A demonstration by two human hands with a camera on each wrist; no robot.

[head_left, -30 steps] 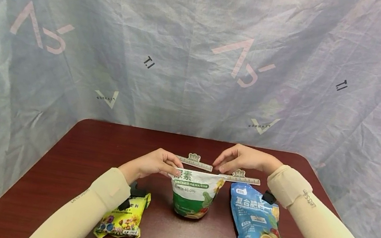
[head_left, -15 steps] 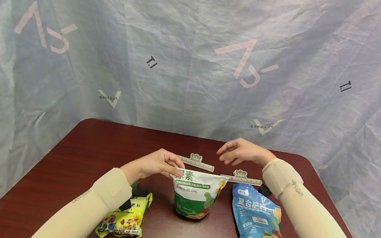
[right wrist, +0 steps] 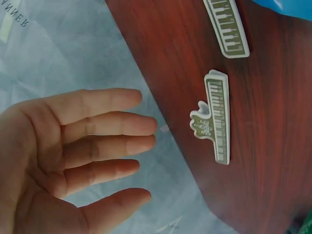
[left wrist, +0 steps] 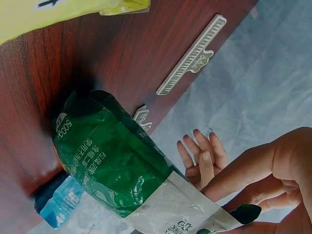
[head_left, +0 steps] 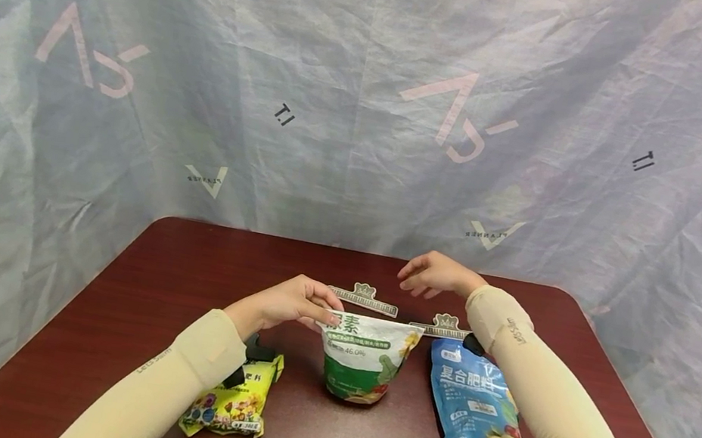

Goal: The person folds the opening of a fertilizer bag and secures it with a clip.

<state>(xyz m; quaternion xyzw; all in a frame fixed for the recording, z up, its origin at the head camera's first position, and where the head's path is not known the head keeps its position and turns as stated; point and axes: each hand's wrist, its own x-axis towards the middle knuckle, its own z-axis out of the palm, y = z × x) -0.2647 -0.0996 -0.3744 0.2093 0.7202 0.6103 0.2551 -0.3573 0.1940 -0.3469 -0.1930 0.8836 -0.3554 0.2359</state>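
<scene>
A white and green fertilizer bag (head_left: 363, 359) stands upright mid-table. My left hand (head_left: 289, 306) pinches its top left corner between thumb and fingers, as the left wrist view also shows. My right hand (head_left: 439, 273) hovers above the back of the table with its fingers spread and nothing in them; in the right wrist view the palm (right wrist: 44, 156) shows bare. Nearest to it are two piano-keyboard-patterned clips: one clip (head_left: 364, 298) behind the bag and another clip (head_left: 440, 330) to its right, whose right end is partly hidden by the right wrist.
A blue fertilizer pouch (head_left: 477, 415) lies on the right, partly under the right forearm. On the left lies a yellow fertilizer packet (head_left: 236, 400), partly covered by the left forearm. The dark red table (head_left: 180, 253) ends at a grey cloth backdrop (head_left: 343, 95).
My right hand has lifted away from beside the clips, and its forearm has swung left over the blue pouch. The left hand keeps its pinch on the bag.
</scene>
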